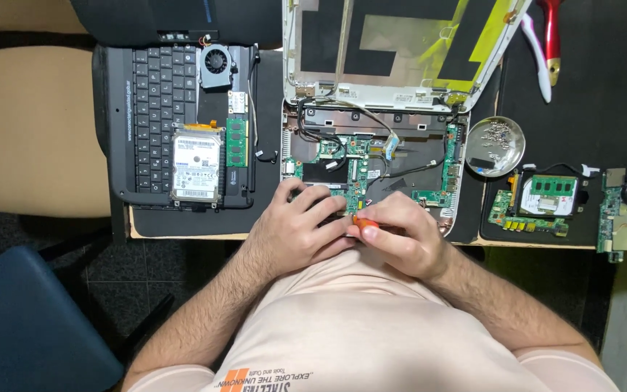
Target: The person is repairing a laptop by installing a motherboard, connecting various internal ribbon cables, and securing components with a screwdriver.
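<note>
I'm looking straight down at a black work mat [589,109] laid over a desk whose pale wooden edge shows along the near side. To the left of the desk are a beige chair seat [34,131] and a blue chair [30,319] on a dark floor. On the mat's left lies a black laptop keyboard deck [154,116] with a silver hard drive [197,165], a green memory stick [236,142] and a small cooling fan [216,63] resting on it. In the middle sits the opened white netbook [371,145], its lid shell tipped back and its green motherboard [350,170] bare, black cables crossing it. To its right a round metal dish of screws [496,147], loose circuit boards [538,203] and red-handled pliers [549,40].

My left hand [302,229] rests on the netbook's near edge, fingers curled and spread lightly over the board. My right hand [400,232] is just beside it, touching it, fingers closed tight around an orange-handled screwdriver [364,223], whose tip is hidden behind my fingers at the board's front edge.
</note>
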